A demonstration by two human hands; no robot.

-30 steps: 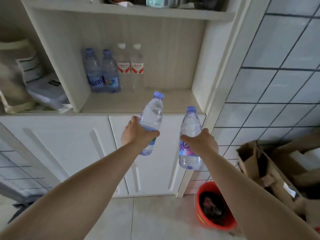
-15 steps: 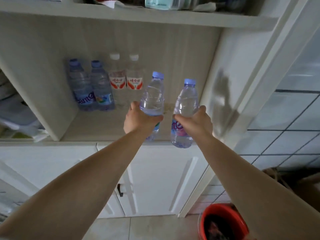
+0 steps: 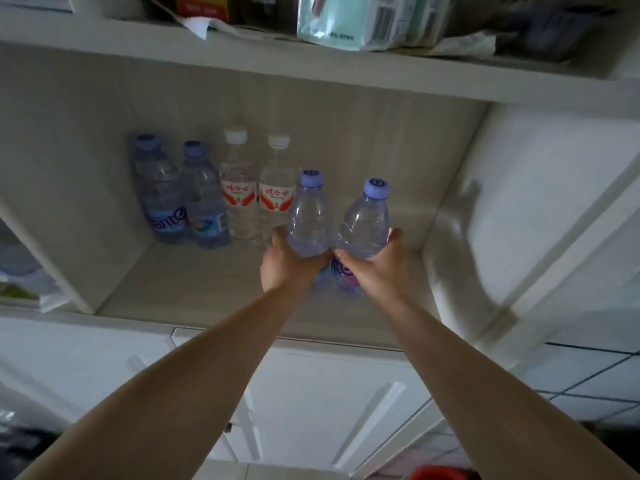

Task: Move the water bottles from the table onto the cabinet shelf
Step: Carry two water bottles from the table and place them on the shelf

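Two clear plastic water bottles with lilac caps are inside the pale wood cabinet shelf (image 3: 214, 289) opening, one per hand. The left hand (image 3: 287, 268) wraps its grip around the left bottle (image 3: 309, 216); the right hand (image 3: 375, 268) grips the right bottle (image 3: 367, 223). Both are held low on the body and upright, probably so the bases land flat. They sit just right of four standing bottles (image 3: 211, 195) at the back (extending that row seems the aim).
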